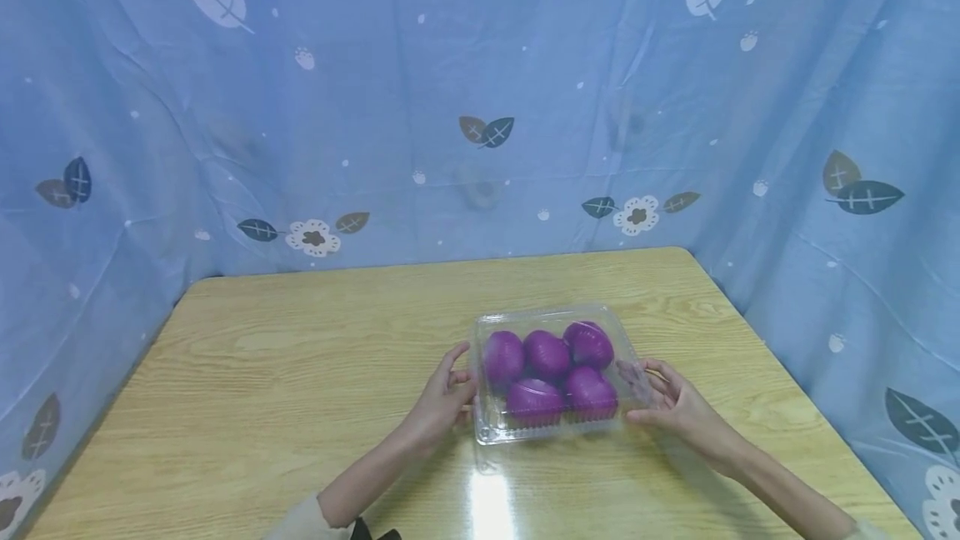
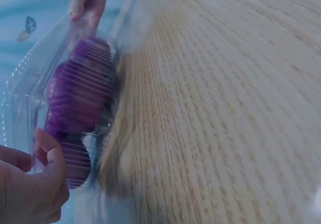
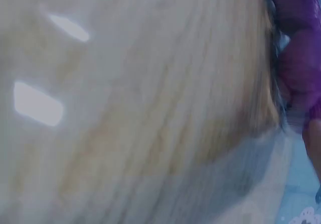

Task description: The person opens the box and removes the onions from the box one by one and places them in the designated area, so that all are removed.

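A clear plastic clamshell box (image 1: 551, 433) is at the right of centre on the wooden table, its lid down. Through its walls show several smooth, purple, egg-shaped things (image 1: 547, 355) in two rows; their kind cannot be told. At the box's left edge, my left hand (image 1: 437, 407) holds the rim between curled fingers and thumb. My right hand (image 1: 678, 417) grips the opposite side, with some fingertips seen through the plastic. The left wrist view shows the box (image 2: 30, 91) side-on, close above or on the table. Only part of a finger (image 3: 313, 143) shows in the blurred right wrist view.
The light wooden table (image 1: 285, 373) has rounded far corners. Blue curtains (image 1: 420, 90) with leaf and flower prints hang behind it and along both sides. A bright light reflection lies on the tabletop near the front.
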Demonstrator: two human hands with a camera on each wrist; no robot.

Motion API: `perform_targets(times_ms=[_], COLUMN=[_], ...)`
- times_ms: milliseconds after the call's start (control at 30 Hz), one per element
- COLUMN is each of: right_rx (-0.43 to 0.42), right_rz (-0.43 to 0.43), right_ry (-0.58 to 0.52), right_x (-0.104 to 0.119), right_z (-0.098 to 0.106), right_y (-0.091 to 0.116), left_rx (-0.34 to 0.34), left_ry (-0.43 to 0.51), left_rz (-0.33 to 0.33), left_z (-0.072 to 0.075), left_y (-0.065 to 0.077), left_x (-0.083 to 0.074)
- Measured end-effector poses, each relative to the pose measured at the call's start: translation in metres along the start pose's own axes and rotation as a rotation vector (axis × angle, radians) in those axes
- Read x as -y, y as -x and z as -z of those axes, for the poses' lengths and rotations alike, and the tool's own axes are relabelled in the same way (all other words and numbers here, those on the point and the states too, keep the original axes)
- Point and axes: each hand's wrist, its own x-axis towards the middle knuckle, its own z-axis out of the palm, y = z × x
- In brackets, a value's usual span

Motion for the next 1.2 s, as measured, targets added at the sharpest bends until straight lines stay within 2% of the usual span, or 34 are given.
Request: perform_targets(times_ms=[133, 300, 433, 633, 767, 900, 1067, 1200], right_rx=[0.018, 0.079, 0.085, 0.117, 0.098, 0.056, 0.019, 0.027], right_rz=[0.008, 0.003, -0.008, 0.054, 0.059, 0.043, -0.019, -0.019], right_ry=[0.051, 0.016, 0.009, -0.035, -0.058, -0.018, 0.001, 0.000], right_x=[0.002, 0.005, 0.007, 0.006, 0.002, 0.002, 0.006, 0.005], right_z=[0.000, 0.006, 0.008, 0.009, 0.008, 0.011, 0.014, 0.016], right_y=[0.003, 0.004, 0.005, 0.009, 0.010, 0.013, 0.016, 0.017], left_rx=[-0.012, -0.026, -0.021, -0.005, 0.011, 0.025, 0.013, 0.001], left_ry=[-0.003, -0.023, -0.020, -0.027, -0.028, -0.044, -0.060, -0.060], left_rz=[0.001, -0.001, 0.001, 0.003, 0.006, 0.006, -0.001, -0.004], left_z=[0.000, -0.001, -0.001, -0.001, -0.001, 0.000, 0.000, 0.000], left_y=[0.001, 0.002, 0.001, 0.000, 0.000, -0.001, -0.003, -0.004], left_x=[-0.002, -0.004, -0.003, -0.003, -0.004, -0.005, -0.004, -0.003])
